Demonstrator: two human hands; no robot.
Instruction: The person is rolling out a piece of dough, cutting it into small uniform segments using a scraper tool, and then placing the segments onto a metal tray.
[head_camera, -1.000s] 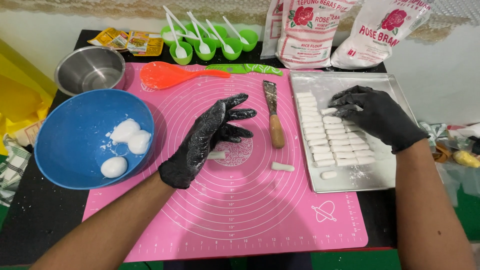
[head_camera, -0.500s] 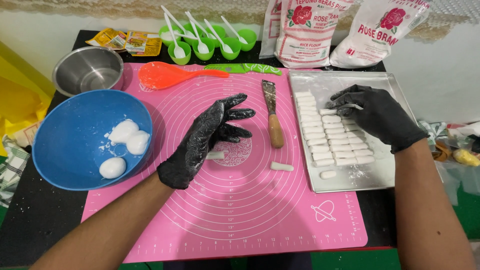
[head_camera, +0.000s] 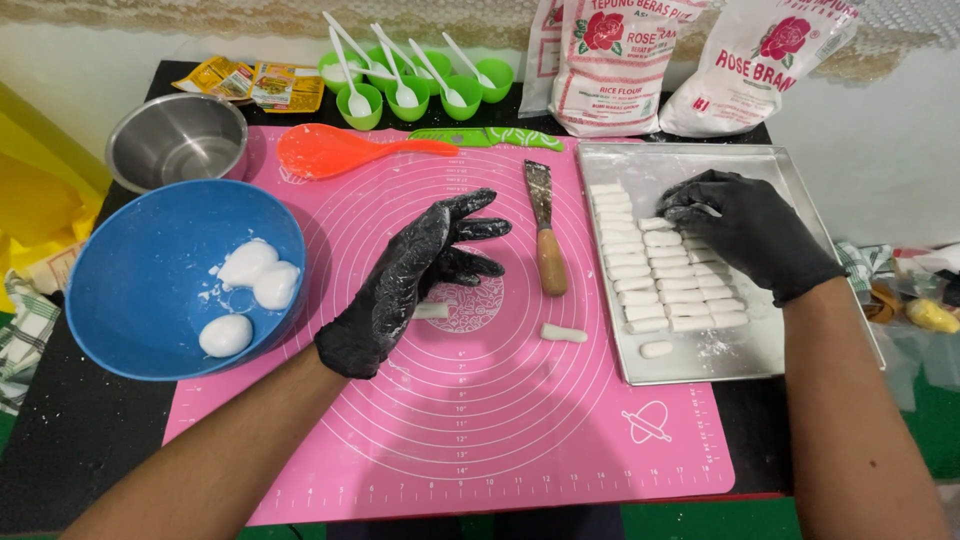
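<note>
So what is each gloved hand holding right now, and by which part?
The right hand pinches one end of a white dough piece over the tray. The left hand holds nothing.

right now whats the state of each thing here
left hand: gloved, floury, open, resting edge-on over a dough piece
right hand: gloved, on the dough rows in the tray
tray: partly filled with dough pieces
blue bowl: holds three dough lumps
steel bowl: looks empty
scraper: lying flat on the mat
loose dough piece: lying alone on the mat
</note>
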